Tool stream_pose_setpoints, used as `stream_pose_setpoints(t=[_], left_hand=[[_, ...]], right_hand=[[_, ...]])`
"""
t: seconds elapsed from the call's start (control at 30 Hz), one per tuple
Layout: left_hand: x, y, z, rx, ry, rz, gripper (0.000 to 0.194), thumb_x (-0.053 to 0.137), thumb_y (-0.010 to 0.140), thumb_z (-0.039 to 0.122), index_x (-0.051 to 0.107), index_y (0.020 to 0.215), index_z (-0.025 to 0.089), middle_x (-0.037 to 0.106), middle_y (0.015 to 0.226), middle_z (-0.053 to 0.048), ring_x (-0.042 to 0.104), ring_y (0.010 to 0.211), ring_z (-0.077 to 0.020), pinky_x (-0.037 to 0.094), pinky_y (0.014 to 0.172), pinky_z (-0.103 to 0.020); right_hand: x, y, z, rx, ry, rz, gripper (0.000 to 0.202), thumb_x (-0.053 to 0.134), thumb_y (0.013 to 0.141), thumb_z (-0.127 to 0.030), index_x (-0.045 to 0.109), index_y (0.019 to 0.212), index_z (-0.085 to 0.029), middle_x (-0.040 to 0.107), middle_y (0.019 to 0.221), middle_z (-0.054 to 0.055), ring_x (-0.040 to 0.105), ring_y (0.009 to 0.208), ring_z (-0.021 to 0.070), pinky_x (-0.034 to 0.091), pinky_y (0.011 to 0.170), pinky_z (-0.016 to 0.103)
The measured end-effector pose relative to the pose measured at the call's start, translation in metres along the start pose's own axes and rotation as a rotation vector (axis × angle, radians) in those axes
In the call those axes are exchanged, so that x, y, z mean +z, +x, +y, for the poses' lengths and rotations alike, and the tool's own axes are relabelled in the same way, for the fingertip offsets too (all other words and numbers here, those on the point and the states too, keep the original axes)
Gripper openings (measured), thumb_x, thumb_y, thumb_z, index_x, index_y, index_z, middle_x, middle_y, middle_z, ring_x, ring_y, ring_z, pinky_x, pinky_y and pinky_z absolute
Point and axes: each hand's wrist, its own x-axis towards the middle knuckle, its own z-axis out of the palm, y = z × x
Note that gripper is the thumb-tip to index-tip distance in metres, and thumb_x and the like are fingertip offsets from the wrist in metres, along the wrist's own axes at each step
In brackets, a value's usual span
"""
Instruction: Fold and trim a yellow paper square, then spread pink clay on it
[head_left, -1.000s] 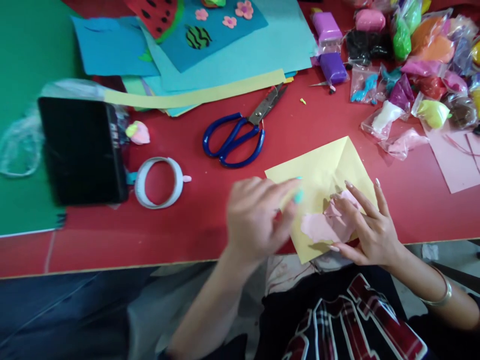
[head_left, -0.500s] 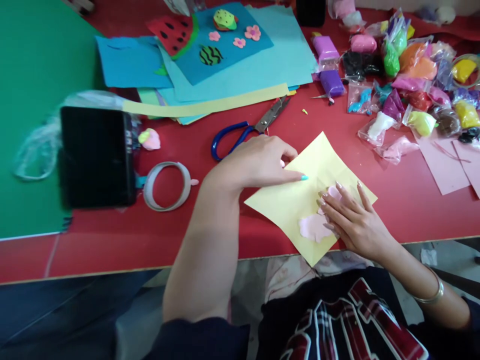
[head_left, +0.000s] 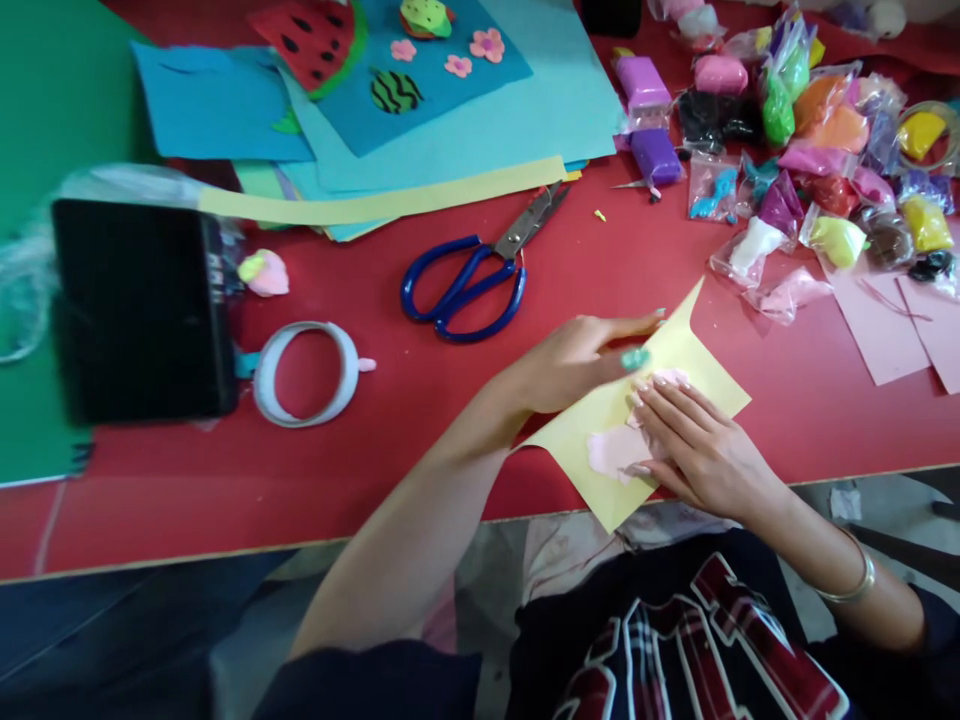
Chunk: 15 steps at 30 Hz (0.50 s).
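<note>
A yellow square of paper [head_left: 600, 500] lies at the table's front edge, its upper-left side bent upward. My left hand [head_left: 574, 365] has that raised side between its thumb, on top, and its fingers, partly hidden behind. Thin, ragged-edged pale pink pieces [head_left: 609, 452] lie on the paper; they look like flattened clay. My right hand [head_left: 697, 445] rests flat over part of the pink material with fingers stretched out. Beyond my left hand lie blue-handled scissors [head_left: 480, 270], untouched, blades pointing away to the upper right.
A tape roll [head_left: 306, 375], a black tablet-like device [head_left: 142, 310] and a pink clay strawberry [head_left: 264, 273] are on the left. Behind them lie blue sheets [head_left: 562, 110] with clay shapes. Bags of coloured clay [head_left: 814, 160] crowd the right, near pink paper pieces [head_left: 874, 325].
My left hand has moved right and nearer my right hand, bending the paper's upper-left side upward. The scissor handles are uncovered. My right hand remains over the pink material. The view has shifted slightly.
</note>
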Motion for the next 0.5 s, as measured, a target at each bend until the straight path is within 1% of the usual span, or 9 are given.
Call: stream_pose_setpoints(t=[0.07,0.1,0.13,0.2,0.27,0.33,0.37,0.43,0.5], left_hand=[[0.0,0.003,-0.002,0.049,-0.108,-0.172,0.06,0.053,0.078,0.06,0.066,0.12,0.02,0.075,0.093,-0.008,0.068,0.079,-0.0248,0.052,0.064,-0.032],[-0.001,0.003,-0.003,0.069,-0.126,-0.21,0.061,0.055,0.076,0.057,0.064,0.125,0.02,0.075,0.1,-0.009,0.068,0.08,-0.0247,0.052,0.065,-0.032],[-0.002,0.004,-0.003,0.083,-0.139,-0.212,0.063,0.056,0.074,0.053,0.061,0.128,0.021,0.073,0.108,-0.009,0.068,0.082,-0.0247,0.052,0.065,-0.032],[-0.007,0.001,-0.003,0.084,-0.153,-0.159,0.064,0.055,0.074,0.048,0.058,0.132,0.021,0.069,0.119,-0.01,0.069,0.086,-0.0247,0.053,0.065,-0.032],[-0.014,-0.006,-0.001,0.047,-0.159,-0.087,0.063,0.053,0.075,0.045,0.058,0.132,0.022,0.069,0.12,-0.01,0.069,0.089,-0.0251,0.053,0.065,-0.033],[-0.021,-0.017,0.005,0.0,-0.16,-0.036,0.056,0.051,0.076,0.045,0.064,0.126,0.022,0.071,0.115,-0.009,0.069,0.091,-0.0257,0.053,0.066,-0.034],[-0.024,-0.026,0.009,-0.012,-0.133,0.014,0.05,0.05,0.078,0.045,0.068,0.12,0.023,0.073,0.111,-0.008,0.07,0.09,-0.0256,0.053,0.066,-0.034],[-0.023,-0.047,0.02,-0.007,0.018,0.255,0.038,0.049,0.083,0.042,0.073,0.109,0.026,0.075,0.1,-0.006,0.069,0.084,-0.0244,0.052,0.065,-0.035],[-0.013,-0.071,0.032,0.053,0.303,0.698,0.029,0.051,0.087,0.032,0.072,0.105,0.028,0.074,0.09,-0.003,0.067,0.078,-0.0221,0.051,0.067,-0.035]], right_hand=[[0.001,-0.001,0.0,0.012,-0.006,0.013,0.051,0.048,0.095,-0.043,0.057,0.132,-0.01,0.061,0.133,0.012,0.044,0.136,0.026,0.038,0.114,0.043],[0.002,-0.001,-0.001,0.024,-0.008,0.02,0.052,0.048,0.095,-0.044,0.056,0.134,-0.011,0.062,0.133,0.011,0.041,0.138,0.0262,0.037,0.114,0.044],[0.002,-0.001,-0.001,0.039,-0.011,0.024,0.054,0.047,0.094,-0.044,0.053,0.137,-0.011,0.06,0.134,0.011,0.038,0.141,0.0263,0.035,0.115,0.045],[0.003,-0.002,-0.002,0.07,-0.025,0.016,0.059,0.046,0.094,-0.046,0.048,0.14,-0.01,0.057,0.139,0.011,0.031,0.144,0.0271,0.031,0.117,0.046],[0.003,-0.002,-0.003,0.086,-0.044,-0.002,0.059,0.046,0.094,-0.048,0.048,0.14,-0.012,0.057,0.139,0.009,0.03,0.144,0.0281,0.027,0.119,0.048],[0.003,-0.001,-0.003,0.091,-0.061,-0.017,0.058,0.046,0.094,-0.051,0.05,0.139,-0.015,0.059,0.137,0.006,0.031,0.143,0.0292,0.023,0.12,0.05],[0.003,-0.001,-0.003,0.096,-0.067,-0.02,0.058,0.045,0.094,-0.052,0.051,0.139,-0.016,0.058,0.138,0.006,0.031,0.143,0.0294,0.021,0.12,0.051],[0.003,0.0,-0.003,0.111,-0.074,-0.023,0.059,0.043,0.094,-0.054,0.051,0.139,-0.016,0.057,0.14,0.005,0.03,0.144,0.03,0.018,0.121,0.053],[0.003,0.0,-0.003,0.127,-0.075,-0.028,0.058,0.042,0.094,-0.056,0.053,0.137,-0.018,0.056,0.141,0.004,0.029,0.144,0.0316,0.014,0.121,0.056]])
